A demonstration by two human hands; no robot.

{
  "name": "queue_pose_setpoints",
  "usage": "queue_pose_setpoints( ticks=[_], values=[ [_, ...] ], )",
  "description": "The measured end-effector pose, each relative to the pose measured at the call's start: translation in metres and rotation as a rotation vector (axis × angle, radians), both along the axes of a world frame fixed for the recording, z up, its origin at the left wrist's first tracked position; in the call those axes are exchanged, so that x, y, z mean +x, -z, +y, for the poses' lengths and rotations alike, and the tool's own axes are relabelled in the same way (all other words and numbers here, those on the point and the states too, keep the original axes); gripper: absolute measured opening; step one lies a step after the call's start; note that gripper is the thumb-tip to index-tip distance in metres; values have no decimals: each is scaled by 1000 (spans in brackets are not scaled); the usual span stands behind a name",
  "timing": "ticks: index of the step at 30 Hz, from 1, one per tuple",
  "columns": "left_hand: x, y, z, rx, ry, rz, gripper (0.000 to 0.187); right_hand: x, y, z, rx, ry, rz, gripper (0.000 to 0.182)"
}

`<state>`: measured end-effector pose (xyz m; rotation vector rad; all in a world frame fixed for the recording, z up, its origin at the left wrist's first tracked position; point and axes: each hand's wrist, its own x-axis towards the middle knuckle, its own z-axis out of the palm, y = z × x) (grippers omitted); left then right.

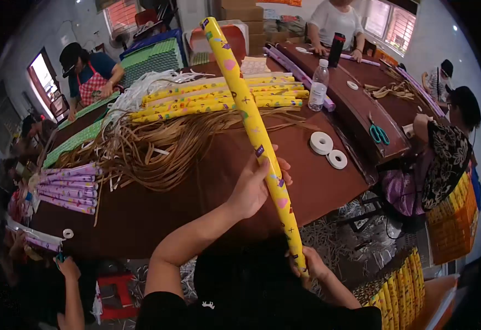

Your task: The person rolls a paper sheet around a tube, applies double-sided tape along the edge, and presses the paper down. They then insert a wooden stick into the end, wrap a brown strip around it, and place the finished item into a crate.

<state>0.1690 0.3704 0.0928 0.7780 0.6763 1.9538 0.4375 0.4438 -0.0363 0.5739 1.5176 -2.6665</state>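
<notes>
A long yellow roll of patterned wrapping paper (258,135) slants upright in front of me, its top end leaning to the left. My left hand (254,187) is closed around its middle. Lower down, my right hand (310,264) grips the bottom end near my body. Behind the roll on the brown table (235,159) lies a stack of similar yellow rolls (191,104). A heap of brown paper strips (158,148) spreads in front of that stack. Two white tape rolls (328,148) sit to the right of my left hand.
A water bottle (318,87), a black flask (336,49) and teal scissors (378,132) stand or lie on the right. Purple rolls (70,187) are bundled at the left. Several co-workers sit or stand around the tables. Yellow rolls (400,286) fill a container at lower right.
</notes>
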Motion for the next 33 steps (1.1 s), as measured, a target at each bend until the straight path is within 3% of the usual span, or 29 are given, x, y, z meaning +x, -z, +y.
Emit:
queue_pose_setpoints(
  ticks=[1,3,5,6,8,9,10,11,13,14,15,16,17,18,19,23,25,26,28,31,32,33],
  values=[
    [-6,-1,5,6,8,-45,37,0,0,6,-171,-78,-17,43],
    [-18,2,13,33,-23,-68,35,-2,-5,14,-172,-110,12,49],
    [-28,1,21,35,-110,-107,34,-10,-24,16,252,-114,242,55],
    [-36,4,25,47,-153,-105,34,-9,-37,20,517,-115,51,65],
    [-44,1,25,33,-162,-95,34,-13,-64,27,1113,-51,-258,66],
    [-47,-5,24,25,-159,-169,34,-10,-62,34,1420,54,-270,64],
    [-51,-10,25,15,-152,-243,34,-7,-80,41,1342,105,-327,57],
    [-62,-14,25,28,-190,-234,37,3,-69,58,1206,233,-152,51],
    [-108,-21,18,210,-103,-141,38,19,-95,78,1254,144,-239,39],
    [-123,-33,14,202,-235,-266,37,27,-109,85,1274,108,-195,37],
    [-146,-36,10,191,-351,-234,35,39,-115,97,872,81,-311,37],
    [-178,-29,6,226,-271,-126,27,56,-108,115,944,20,-267,37],
    [-168,-40,3,153,-397,-267,24,63,-117,121,924,0,-389,42],
    [-165,-35,4,124,-381,-265,23,65,-124,128,1000,-25,-455,46],
    [-161,-29,6,95,-362,-262,22,65,-133,127,918,74,-488,49],
    [-159,19,19,-196,-454,-468,17,86,-79,149,1333,568,-336,50],
    [-165,45,23,-335,-491,-491,18,82,-60,134,1802,803,-539,55],
    [-172,58,25,-378,-487,-514,19,77,-30,130,1785,998,-625,71],
    [-161,59,30,-439,-574,-578,19,56,-5,101,1681,1387,-720,84],
    [-161,70,36,-463,-547,-549,20,37,55,86,891,1471,-388,97],
    [-159,73,35,-471,-544,-527,20,27,59,75,824,1461,-411,100],
    [-155,72,35,-480,-543,-527,20,16,44,61,996,1423,-475,101]
  ],
)
